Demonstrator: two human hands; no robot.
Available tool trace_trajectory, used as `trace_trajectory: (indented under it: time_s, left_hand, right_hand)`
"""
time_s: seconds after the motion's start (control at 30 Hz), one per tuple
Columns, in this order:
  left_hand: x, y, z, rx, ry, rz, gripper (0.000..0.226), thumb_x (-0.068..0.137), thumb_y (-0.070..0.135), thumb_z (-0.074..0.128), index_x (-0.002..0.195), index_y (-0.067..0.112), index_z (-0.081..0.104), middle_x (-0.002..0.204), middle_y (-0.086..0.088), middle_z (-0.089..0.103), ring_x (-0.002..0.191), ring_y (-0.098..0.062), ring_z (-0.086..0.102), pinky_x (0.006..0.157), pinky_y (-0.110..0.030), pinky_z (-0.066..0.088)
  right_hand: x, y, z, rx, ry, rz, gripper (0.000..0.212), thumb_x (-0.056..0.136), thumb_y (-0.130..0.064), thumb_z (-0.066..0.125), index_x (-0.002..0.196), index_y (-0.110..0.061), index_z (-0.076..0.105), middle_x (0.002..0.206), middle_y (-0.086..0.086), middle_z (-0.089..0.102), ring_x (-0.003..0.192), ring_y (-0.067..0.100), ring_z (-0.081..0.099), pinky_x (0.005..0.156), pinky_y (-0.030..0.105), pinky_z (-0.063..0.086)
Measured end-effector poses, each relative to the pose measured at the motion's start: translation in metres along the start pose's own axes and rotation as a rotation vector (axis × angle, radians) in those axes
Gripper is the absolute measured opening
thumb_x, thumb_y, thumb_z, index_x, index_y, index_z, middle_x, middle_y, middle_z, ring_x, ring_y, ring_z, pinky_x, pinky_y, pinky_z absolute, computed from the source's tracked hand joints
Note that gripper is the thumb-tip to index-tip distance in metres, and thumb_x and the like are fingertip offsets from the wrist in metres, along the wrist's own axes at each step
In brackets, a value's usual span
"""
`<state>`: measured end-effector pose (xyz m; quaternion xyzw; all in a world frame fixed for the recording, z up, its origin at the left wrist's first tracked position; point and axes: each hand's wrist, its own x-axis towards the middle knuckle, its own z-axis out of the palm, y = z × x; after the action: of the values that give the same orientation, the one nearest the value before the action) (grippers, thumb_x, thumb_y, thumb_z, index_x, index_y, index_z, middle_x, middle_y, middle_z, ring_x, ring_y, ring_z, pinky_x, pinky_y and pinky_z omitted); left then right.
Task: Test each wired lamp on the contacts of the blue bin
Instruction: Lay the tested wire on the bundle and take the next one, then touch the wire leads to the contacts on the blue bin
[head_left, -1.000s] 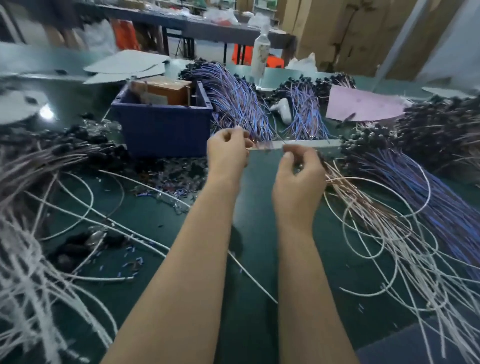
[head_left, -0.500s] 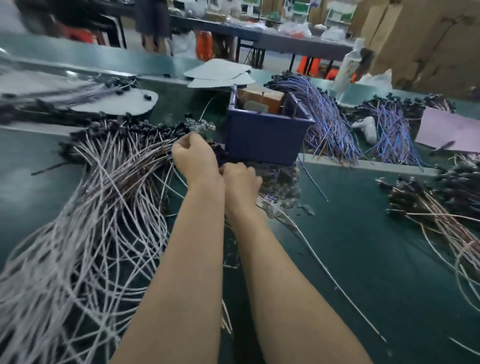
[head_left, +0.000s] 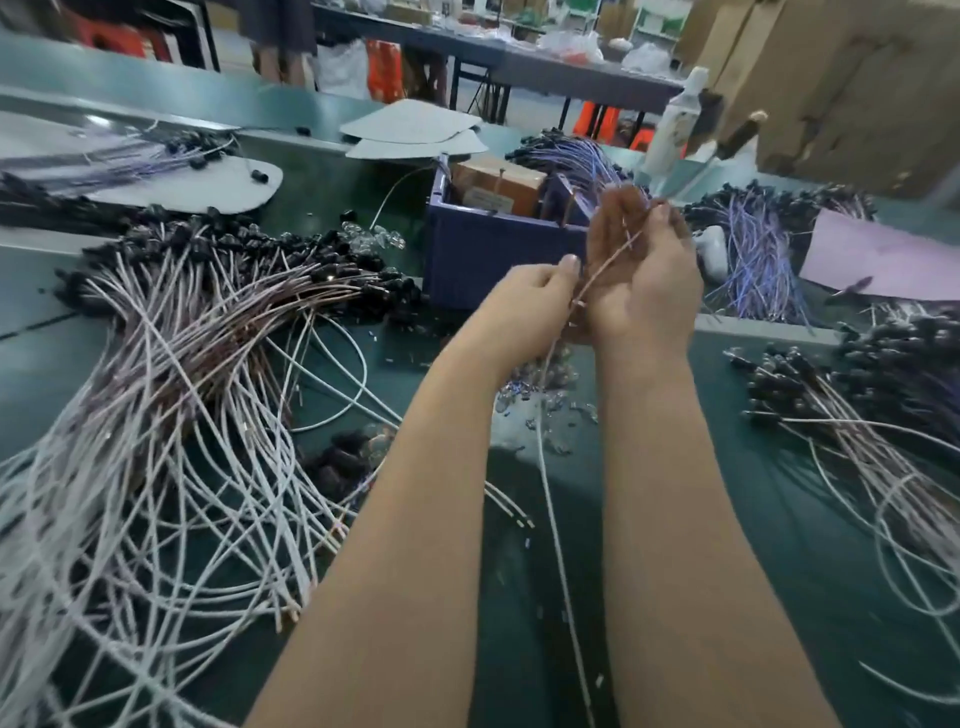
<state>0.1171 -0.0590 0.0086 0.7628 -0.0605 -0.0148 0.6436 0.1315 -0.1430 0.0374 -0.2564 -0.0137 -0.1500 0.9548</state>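
A blue bin (head_left: 483, 249) stands on the green table just beyond my hands, with a brown box (head_left: 498, 182) inside it and thin copper rods (head_left: 569, 208) rising at its right corner. A single long pinkish wire of a lamp (head_left: 556, 499) runs from the near table edge up into my hands. My left hand (head_left: 524, 301) pinches this wire between thumb and fingertip. My right hand (head_left: 644, 270) is turned palm up, the wire lying across the palm and its upper end held in the curled fingers close to the rods. The lamp itself is hidden.
A large pile of wired lamps with black sockets (head_left: 208, 322) covers the left side, and another pile (head_left: 857, 395) lies at the right. Purple-wired bundles (head_left: 753, 249) lie behind the bin. Loose glass bulbs (head_left: 540, 400) sit under my wrists. A pink sheet (head_left: 883, 260) is far right.
Both hands rose from low in front of the bin, beside the left pile, to its right corner. One wire is now stretched between them.
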Motion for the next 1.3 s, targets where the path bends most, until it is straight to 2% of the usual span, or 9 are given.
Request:
trace_trajectory:
  time_s: [0.13,0.23,0.3,0.37,0.6,0.8,1.0,1.17,1.3]
  left_hand:
    - [0.000,-0.004,0.018,-0.074,-0.217,-0.013,0.031,0.101,0.024,0.042,0.080,0.013,0.062,0.058,0.008,0.059,0.039,-0.002,0.045,0.041,-0.018,0.034]
    - [0.004,-0.010,0.025,-0.069,-0.114,-0.018,0.030,0.100,0.023,0.045,0.078,0.016,0.065,0.059,0.007,0.051,0.037,-0.002,0.034,0.039,-0.016,0.026]
    - [0.008,-0.014,0.025,0.011,-0.004,-0.009,0.028,0.098,0.022,0.048,0.080,0.017,0.068,0.062,0.006,0.053,0.040,-0.004,0.036,0.041,-0.018,0.030]
    - [0.009,-0.017,0.021,0.085,0.048,0.006,0.025,0.097,0.023,0.050,0.084,0.013,0.070,0.063,0.005,0.056,0.043,-0.004,0.040,0.045,-0.018,0.035]
    - [0.010,-0.026,0.008,0.195,0.030,-0.037,0.025,0.098,0.023,0.050,0.090,0.011,0.071,0.069,0.004,0.069,0.038,0.003,0.045,0.049,-0.019,0.038]
    - [0.007,-0.025,0.006,0.236,-0.066,-0.058,0.027,0.098,0.022,0.050,0.090,0.009,0.073,0.060,0.005,0.065,0.040,-0.003,0.042,0.040,-0.011,0.035]
    - [0.009,-0.027,0.005,0.234,0.046,-0.002,0.028,0.098,0.023,0.049,0.086,0.010,0.071,0.054,0.008,0.062,0.032,0.002,0.040,0.040,-0.014,0.032]
    - [0.009,-0.025,0.009,0.230,0.086,0.040,0.025,0.098,0.024,0.049,0.093,0.013,0.071,0.063,0.006,0.064,0.033,0.003,0.042,0.047,-0.019,0.033]
    - [0.008,-0.025,0.007,0.240,0.088,0.034,0.025,0.099,0.023,0.048,0.093,0.013,0.070,0.067,0.005,0.068,0.032,0.004,0.042,0.042,-0.014,0.031]
  right_hand:
    - [0.008,-0.027,-0.026,-0.055,0.174,-0.108,0.012,0.101,-0.006,0.040,0.094,-0.011,0.049,0.064,0.004,0.065,0.057,0.013,0.065,0.060,0.024,0.054]
    - [0.004,-0.025,-0.049,-0.459,0.220,-0.119,0.018,0.101,-0.017,0.045,0.086,-0.017,0.056,0.069,-0.002,0.060,0.058,0.008,0.056,0.054,0.019,0.047]
    - [-0.002,-0.014,-0.064,-0.778,0.111,-0.067,0.025,0.099,-0.026,0.048,0.082,-0.020,0.064,0.065,-0.006,0.053,0.053,0.005,0.045,0.049,0.017,0.038]
    - [-0.006,-0.003,-0.074,-0.884,-0.016,0.002,0.023,0.097,-0.019,0.052,0.079,-0.018,0.066,0.057,-0.010,0.054,0.047,0.002,0.039,0.046,0.014,0.034]
    - [-0.002,0.009,-0.084,-0.824,0.027,0.001,0.031,0.096,-0.011,0.053,0.066,-0.016,0.060,0.051,-0.009,0.055,0.045,0.003,0.045,0.048,0.016,0.040]
    - [0.003,-0.004,-0.084,-0.297,0.298,0.031,0.018,0.097,-0.012,0.052,0.080,-0.010,0.056,0.050,-0.006,0.063,0.047,0.004,0.061,0.049,0.016,0.051]
    - [0.001,-0.001,-0.086,-0.599,0.129,0.128,0.022,0.099,-0.018,0.049,0.079,-0.011,0.057,0.055,-0.005,0.065,0.051,0.007,0.061,0.052,0.017,0.051]
    - [-0.003,0.004,-0.087,-0.862,-0.132,0.183,0.015,0.092,-0.015,0.060,0.077,-0.013,0.060,0.059,-0.007,0.060,0.053,0.007,0.045,0.052,0.017,0.039]
    - [-0.003,0.004,-0.086,-0.761,-0.036,0.096,0.017,0.094,-0.010,0.057,0.077,-0.011,0.057,0.053,-0.008,0.059,0.049,0.005,0.049,0.051,0.016,0.043]
